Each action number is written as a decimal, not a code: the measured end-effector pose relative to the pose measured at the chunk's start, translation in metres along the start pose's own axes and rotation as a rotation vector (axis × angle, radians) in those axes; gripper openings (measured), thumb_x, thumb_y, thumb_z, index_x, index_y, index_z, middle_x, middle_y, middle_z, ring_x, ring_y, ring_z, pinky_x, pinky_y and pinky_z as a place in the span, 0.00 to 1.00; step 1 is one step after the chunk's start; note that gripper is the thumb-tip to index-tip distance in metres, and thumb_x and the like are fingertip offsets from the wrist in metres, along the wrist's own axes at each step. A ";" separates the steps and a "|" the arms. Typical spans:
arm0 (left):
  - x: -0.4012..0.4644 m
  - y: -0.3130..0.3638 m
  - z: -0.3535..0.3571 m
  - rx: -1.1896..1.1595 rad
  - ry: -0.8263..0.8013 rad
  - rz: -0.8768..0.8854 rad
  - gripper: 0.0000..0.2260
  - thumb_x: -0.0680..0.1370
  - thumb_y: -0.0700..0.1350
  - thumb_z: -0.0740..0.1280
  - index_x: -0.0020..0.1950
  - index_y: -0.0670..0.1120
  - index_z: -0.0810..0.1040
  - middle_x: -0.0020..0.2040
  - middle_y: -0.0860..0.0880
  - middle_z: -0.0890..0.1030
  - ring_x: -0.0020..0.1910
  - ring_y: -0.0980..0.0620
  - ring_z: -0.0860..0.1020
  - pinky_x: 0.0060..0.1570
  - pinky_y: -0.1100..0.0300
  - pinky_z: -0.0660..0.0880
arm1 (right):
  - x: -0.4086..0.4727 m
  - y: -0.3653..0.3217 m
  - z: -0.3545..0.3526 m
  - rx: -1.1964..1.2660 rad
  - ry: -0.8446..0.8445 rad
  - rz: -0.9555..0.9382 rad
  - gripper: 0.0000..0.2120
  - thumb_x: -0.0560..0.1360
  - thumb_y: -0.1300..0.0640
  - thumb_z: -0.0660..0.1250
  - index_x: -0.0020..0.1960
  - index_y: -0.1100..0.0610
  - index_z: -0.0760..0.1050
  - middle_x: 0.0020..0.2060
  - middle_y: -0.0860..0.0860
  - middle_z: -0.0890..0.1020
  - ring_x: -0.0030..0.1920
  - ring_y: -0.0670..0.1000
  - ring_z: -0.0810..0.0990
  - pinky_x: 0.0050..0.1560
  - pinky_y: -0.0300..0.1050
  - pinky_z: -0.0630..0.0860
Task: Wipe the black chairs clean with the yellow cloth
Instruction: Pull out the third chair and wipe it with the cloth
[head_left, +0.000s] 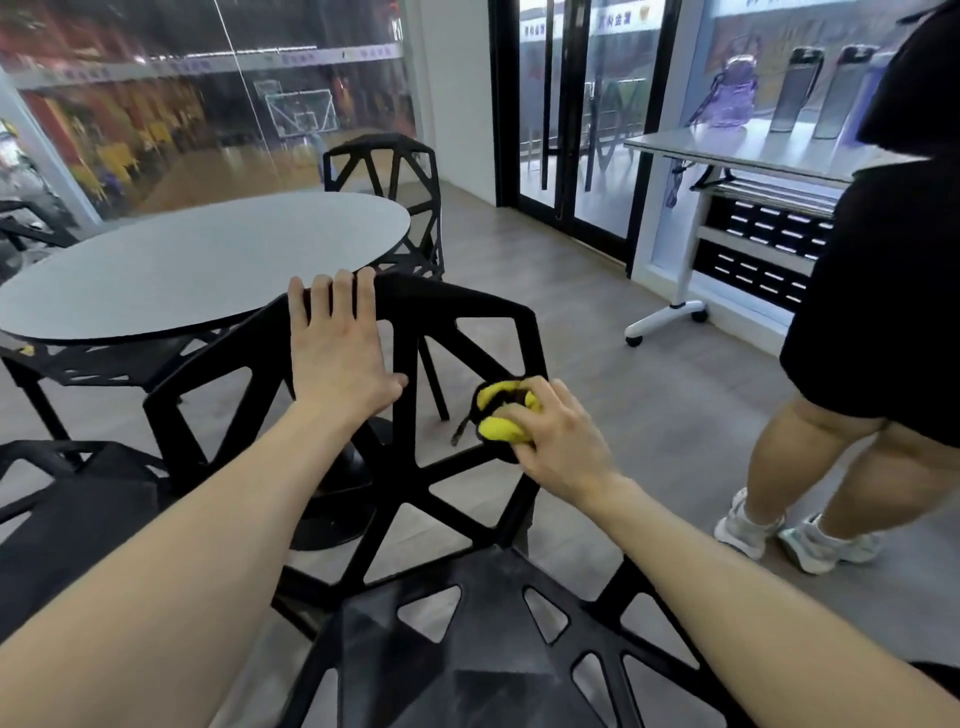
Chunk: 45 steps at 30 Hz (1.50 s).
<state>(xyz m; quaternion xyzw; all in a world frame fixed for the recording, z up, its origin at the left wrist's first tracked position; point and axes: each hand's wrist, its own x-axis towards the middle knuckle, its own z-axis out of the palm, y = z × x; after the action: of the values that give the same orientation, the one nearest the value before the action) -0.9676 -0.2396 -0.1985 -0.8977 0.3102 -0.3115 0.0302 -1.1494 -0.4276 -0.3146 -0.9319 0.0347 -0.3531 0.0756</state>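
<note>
Right now: yellow cloth (503, 415) bunched in right hand (558, 441), fingers curled round it, pressed against right-side strut of nearest black chair (415, 488) backrest, roughly mid-height, just under the upper right corner. Strut's long axis runs steeply, from top corner down toward the hub where bars meet near seat; so next wipe prob. follows that line, down-left toward hub or up to corner. Right hand clearly the nearer one to unwiped lower bars; forearm comes in from lower right, wrist bent slightly, knuckles up, palm toward frame. Left hand (337, 348) not gripping: fingers straight, laid flat over top rail of backrest w/ fingertips hooked just past edge, thumb out to side, steadying chair. Left forearm reaches in from lower left, roughly parallel to right. Seat in foreground looks dusty, likely not yet done. Further out: round grey table (208, 260) just beyond backrest, second black chair (387, 171) on far side, more at left partly cut off. Another person (872, 312) standing at right, near a white wheeled table (753, 150).
</note>
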 end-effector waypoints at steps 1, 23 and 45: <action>0.001 0.001 0.000 -0.001 0.003 -0.002 0.62 0.62 0.68 0.80 0.84 0.42 0.55 0.76 0.40 0.64 0.76 0.35 0.64 0.83 0.34 0.51 | 0.020 -0.002 -0.011 0.014 0.083 0.037 0.16 0.75 0.58 0.70 0.62 0.50 0.83 0.64 0.54 0.75 0.59 0.60 0.74 0.60 0.58 0.78; -0.206 -0.065 0.081 -0.143 -0.295 0.171 0.39 0.79 0.58 0.68 0.86 0.42 0.61 0.77 0.42 0.73 0.80 0.40 0.68 0.83 0.42 0.59 | -0.041 -0.152 0.138 0.015 -0.036 0.403 0.27 0.78 0.61 0.71 0.74 0.47 0.70 0.74 0.60 0.64 0.66 0.64 0.70 0.66 0.61 0.77; -0.209 -0.071 0.074 -0.336 -0.403 0.162 0.36 0.80 0.47 0.65 0.87 0.46 0.59 0.89 0.46 0.55 0.88 0.48 0.46 0.86 0.50 0.40 | -0.069 -0.069 0.044 0.156 -0.001 0.552 0.25 0.76 0.50 0.76 0.67 0.53 0.69 0.61 0.54 0.74 0.56 0.60 0.79 0.50 0.56 0.80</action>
<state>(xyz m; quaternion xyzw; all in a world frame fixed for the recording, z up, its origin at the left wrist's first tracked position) -1.0149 -0.0721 -0.3531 -0.9061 0.4162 -0.0675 -0.0330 -1.1710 -0.3464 -0.3809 -0.8787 0.2598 -0.3203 0.2405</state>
